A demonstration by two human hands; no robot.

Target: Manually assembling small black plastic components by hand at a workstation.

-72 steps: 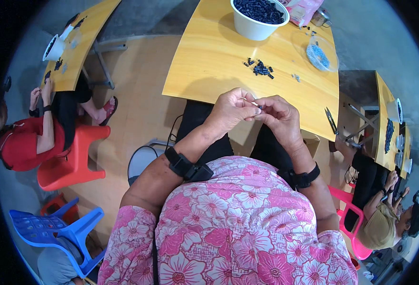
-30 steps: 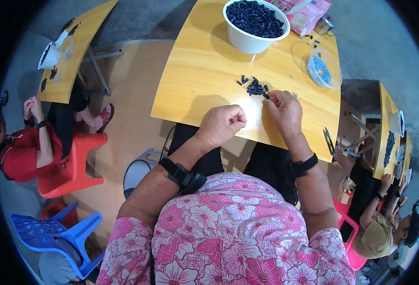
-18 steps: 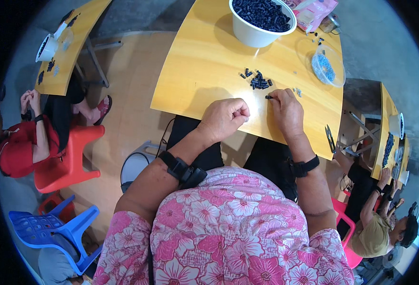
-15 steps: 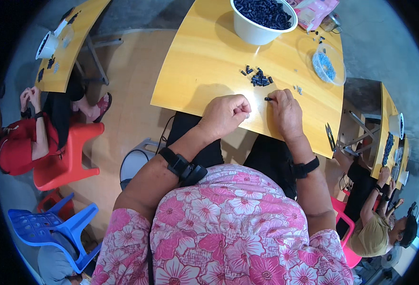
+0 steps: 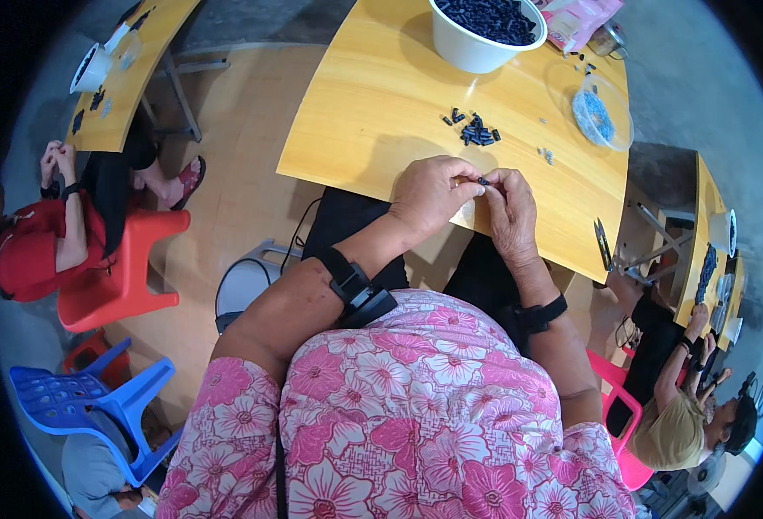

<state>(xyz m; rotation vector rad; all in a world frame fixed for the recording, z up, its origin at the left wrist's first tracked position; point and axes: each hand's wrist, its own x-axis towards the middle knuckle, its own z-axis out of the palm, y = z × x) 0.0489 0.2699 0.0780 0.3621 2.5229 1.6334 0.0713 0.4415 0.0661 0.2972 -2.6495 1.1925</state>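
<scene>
My left hand (image 5: pixel 436 192) and my right hand (image 5: pixel 512 212) meet over the near edge of the yellow table. A small black cylindrical piece (image 5: pixel 482 182) sits in the pinch of my right fingertips. My left thumb and finger are closed against its end; whatever else they hold is too small to make out. Just beyond my hands lies a loose pile of similar black pieces (image 5: pixel 478 132). Several tiny silvery parts (image 5: pixel 545 156) rest on the table to the right of my right hand.
Farther back stands a white bowl (image 5: pixel 468 54) full of black pieces. A clear round tub (image 5: pixel 595 117) of light blue bits is at the right, near a pink bag (image 5: pixel 574 22). Small snips (image 5: pixel 603 245) lie at the table's right edge. People sit at tables on both sides.
My left hand has moved right and up to meet my right hand. My right hand has shifted slightly left with the black piece, which is now between both hands' fingertips.
</scene>
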